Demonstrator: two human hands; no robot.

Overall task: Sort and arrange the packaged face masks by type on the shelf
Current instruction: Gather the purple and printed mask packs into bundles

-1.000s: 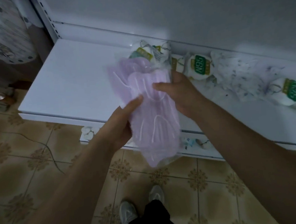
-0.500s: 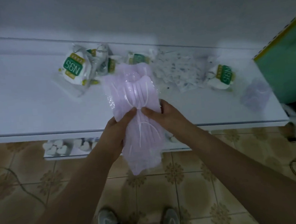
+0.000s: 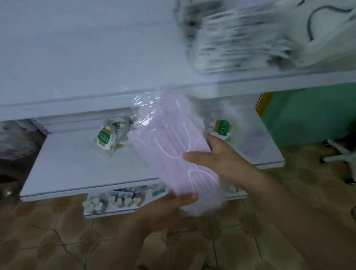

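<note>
An N95 mask packet (image 3: 104, 138) lies on the lower shelf (image 3: 69, 163). The left hand (image 3: 167, 207) grips the near end of the lilac mask pack (image 3: 173, 147), held above that shelf's front edge, while the right hand (image 3: 219, 159) pinches its right side. A second lilac pack (image 3: 254, 142) lies far right, so carrying this one level to it and squaring the edges would group the type neatly.

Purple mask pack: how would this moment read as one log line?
left hand: holds purple mask pack | right hand: holds pack | pack: above lower shelf, unplaced
</note>
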